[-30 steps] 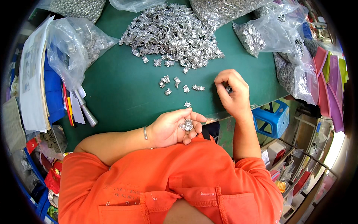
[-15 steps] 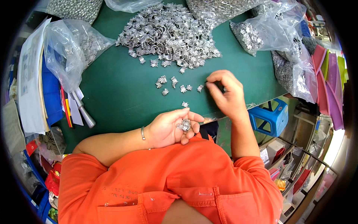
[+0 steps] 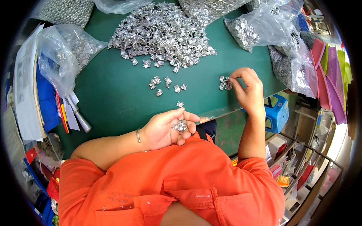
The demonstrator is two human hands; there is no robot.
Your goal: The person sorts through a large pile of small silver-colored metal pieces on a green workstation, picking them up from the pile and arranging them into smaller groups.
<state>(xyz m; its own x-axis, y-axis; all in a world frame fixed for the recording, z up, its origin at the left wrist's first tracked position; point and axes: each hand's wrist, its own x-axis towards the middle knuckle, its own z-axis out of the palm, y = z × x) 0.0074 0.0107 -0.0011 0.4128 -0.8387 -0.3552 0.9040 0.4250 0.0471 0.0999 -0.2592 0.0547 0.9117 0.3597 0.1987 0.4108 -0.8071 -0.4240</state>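
Note:
Palm up near the table's front edge, my left hand (image 3: 166,127) cradles several small silver perforated metal pieces (image 3: 180,125) in its curled fingers. My right hand (image 3: 249,87) is farther right over the table, thumb and forefinger pinched at a small cluster of the same metal pieces (image 3: 222,83). Its fingertips partly cover the piece they grip. A single metal piece (image 3: 180,104) lies just beyond my left fingertips. Several more loose pieces (image 3: 154,82) are scattered between my hands and a large heap of them (image 3: 162,35).
Clear plastic bags of metal parts stand at the left (image 3: 62,52) and right (image 3: 260,32) of the green table (image 3: 120,90). A metal-ended tool (image 3: 81,118) and papers (image 3: 28,83) lie at the left. A blue stool (image 3: 277,113) stands beyond the right edge.
My right hand has moved right to the small cluster, and one loose piece is gone from the scattered row. My left hand still cradles its pieces. The whole view has shifted slightly.

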